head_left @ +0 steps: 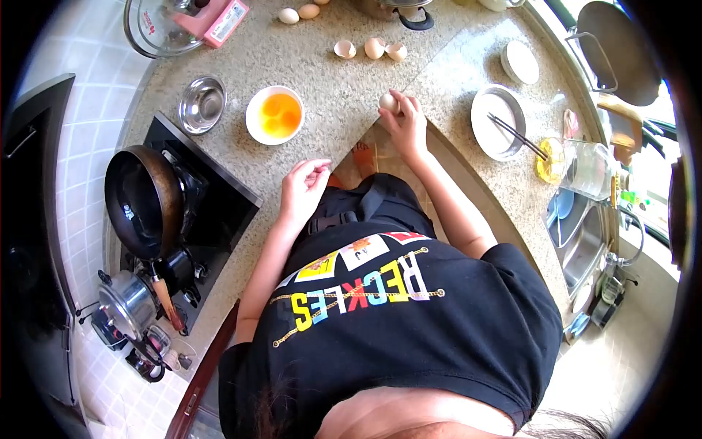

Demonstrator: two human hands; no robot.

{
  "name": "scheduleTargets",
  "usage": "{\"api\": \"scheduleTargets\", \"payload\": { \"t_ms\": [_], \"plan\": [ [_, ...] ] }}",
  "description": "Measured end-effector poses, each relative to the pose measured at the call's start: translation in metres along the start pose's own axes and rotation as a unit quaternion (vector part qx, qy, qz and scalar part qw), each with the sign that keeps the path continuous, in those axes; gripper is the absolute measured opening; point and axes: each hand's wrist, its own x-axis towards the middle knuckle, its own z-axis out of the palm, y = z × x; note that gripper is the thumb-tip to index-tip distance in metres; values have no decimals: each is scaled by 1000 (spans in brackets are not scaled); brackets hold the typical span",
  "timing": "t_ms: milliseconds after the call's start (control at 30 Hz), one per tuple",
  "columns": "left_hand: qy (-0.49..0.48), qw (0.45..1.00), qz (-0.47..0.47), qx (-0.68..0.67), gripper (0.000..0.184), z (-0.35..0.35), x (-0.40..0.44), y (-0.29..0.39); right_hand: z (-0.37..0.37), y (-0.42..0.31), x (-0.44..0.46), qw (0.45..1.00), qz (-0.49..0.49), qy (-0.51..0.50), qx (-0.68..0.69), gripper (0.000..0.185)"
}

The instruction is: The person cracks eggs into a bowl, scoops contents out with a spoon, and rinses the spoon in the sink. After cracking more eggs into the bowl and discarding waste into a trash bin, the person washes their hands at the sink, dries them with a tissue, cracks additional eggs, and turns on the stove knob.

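My right hand [406, 130] grips a pale egg [389, 103] between thumb and fingers at the counter's front edge. My left hand [303, 192] is in front of the stove side of the counter, its fingers curled in and touching the thumb, with nothing visible in them. Just beyond the left hand stands a white bowl [252, 121] with several orange yolks [280, 115] in clear egg white. Cracked eggshells [374, 48] lie farther back on the counter. Whole eggs [289, 15] rest near the back edge.
A metal bowl [202, 106] sits left of the yolk bowl. A black wok [143, 203] stands on the stove at left. To the right are a white-lined pan [499, 139] with dark chopsticks [515, 135] across its rim, a small white bowl [520, 62], an oil jug [585, 170] and a sink [585, 245].
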Motion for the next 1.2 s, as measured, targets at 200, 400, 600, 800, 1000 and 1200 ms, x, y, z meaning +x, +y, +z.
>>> {"api": "scheduleTargets", "payload": {
  "t_ms": [200,400,600,800,1000,1200],
  "plan": [
    [70,994,75,-47,26,-16,28,14,-5,-56,36,804,240,-293,459,35],
    [65,972,115,-192,41,-50,49,54,17,-109,61,711,227,-474,467,39],
    [72,978,83,-179,39,-72,42,52,52,-129,65,713,208,-535,404,43],
    [204,959,62,-184,22,-74,41,35,68,-137,67,780,60,-523,338,34],
    [218,958,48,-178,20,-76,45,31,80,-139,75,840,-32,-502,204,31],
    [260,961,34,-88,24,-71,58,13,94,-132,76,876,-68,-457,136,33]
  ]
}}
